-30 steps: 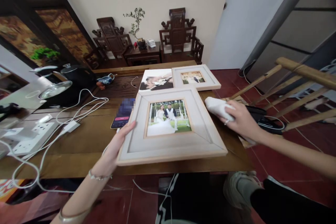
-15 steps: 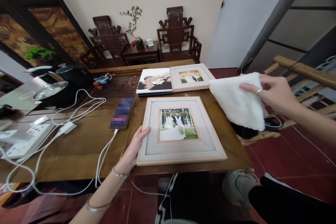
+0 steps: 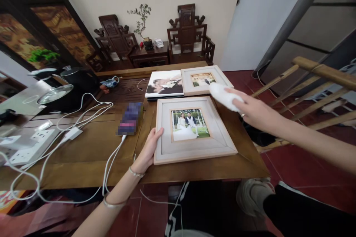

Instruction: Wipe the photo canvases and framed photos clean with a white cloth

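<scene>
One brown wooden table [image 3: 91,148] spans the middle of the view, with two carved wooden armchairs [image 3: 186,26] at upper centre. Just below centre is a pale picture frame [image 3: 190,126] showing a couple in wedding clothes; a second picture frame [image 3: 201,79] lies beyond it. At lower centre, the left hand [image 3: 150,146] grips the near one's left edge, thumb on top. Right of centre, the right hand [image 3: 250,109] clutches a bunched white plush cloth [image 3: 224,96]; whether this touches either border, I cannot tell. A smartphone [image 3: 129,120] lies left of centre.
</scene>
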Demonstrator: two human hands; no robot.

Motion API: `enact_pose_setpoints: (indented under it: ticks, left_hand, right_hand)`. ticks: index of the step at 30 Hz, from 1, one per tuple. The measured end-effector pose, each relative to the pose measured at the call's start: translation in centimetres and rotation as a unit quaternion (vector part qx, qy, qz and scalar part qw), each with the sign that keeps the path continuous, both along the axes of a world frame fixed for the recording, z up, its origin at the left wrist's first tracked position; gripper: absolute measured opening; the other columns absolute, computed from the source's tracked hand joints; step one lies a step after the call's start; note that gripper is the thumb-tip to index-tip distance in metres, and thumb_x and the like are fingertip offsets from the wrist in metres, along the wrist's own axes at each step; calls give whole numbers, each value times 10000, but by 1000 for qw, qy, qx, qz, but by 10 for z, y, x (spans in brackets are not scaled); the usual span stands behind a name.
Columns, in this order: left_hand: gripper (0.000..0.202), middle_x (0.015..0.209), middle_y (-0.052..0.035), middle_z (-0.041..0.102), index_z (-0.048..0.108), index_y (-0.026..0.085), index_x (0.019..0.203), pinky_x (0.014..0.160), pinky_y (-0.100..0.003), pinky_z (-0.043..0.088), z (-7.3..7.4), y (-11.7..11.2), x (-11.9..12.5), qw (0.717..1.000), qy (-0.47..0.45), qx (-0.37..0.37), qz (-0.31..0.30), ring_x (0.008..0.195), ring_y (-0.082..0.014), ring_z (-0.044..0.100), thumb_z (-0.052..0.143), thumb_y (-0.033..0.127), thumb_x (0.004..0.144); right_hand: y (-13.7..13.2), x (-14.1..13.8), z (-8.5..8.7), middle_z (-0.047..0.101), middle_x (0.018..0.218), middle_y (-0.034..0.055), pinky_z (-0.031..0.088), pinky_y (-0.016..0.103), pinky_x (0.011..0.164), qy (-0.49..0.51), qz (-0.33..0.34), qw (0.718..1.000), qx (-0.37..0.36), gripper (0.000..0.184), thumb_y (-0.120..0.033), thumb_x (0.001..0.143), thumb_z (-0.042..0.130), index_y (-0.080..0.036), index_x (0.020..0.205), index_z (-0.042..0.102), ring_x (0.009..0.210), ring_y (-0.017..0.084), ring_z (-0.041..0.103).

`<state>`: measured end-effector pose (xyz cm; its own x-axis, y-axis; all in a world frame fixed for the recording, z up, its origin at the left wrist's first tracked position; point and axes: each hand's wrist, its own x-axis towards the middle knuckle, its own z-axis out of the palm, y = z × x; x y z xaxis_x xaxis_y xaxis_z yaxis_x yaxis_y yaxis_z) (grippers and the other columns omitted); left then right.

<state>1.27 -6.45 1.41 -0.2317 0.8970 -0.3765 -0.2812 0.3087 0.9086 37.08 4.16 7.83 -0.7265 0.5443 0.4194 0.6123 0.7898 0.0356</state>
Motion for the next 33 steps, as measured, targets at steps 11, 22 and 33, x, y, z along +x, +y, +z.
enact_pose_setpoints:
  ticks: [11,22,33]
  left_hand:
    - [625,1189,-175,649,540,99,1326,1033,-485,456,-10,17,-24,916,380,111,-57,1169,-337,610,638,437,810]
    - [577,1505,-155,456,540,160,1361,1220,-554,266,-20,45,-20,713,594,328,-175,1482,-299,297,402,14,820]
    - [517,1481,-186,518,554,94,1351,1230,-533,285,-31,51,-23,748,553,337,-148,1478,-282,355,398,24,862]
  right_hand:
    - [-24,-38,-40,455,1530,183,385,606,1106,-54,83,986,-134,672,126,683,367,-183,1236,590,1474,307,315]
    - [-28,-38,-50,456,1540,135,342,682,1084,-55,66,990,-114,772,132,607,343,-226,1248,584,1493,329,263]
    - [-12,-53,-33,591,1352,181,500,490,923,-14,-14,993,-114,650,46,631,429,-204,1221,539,1215,337,578]
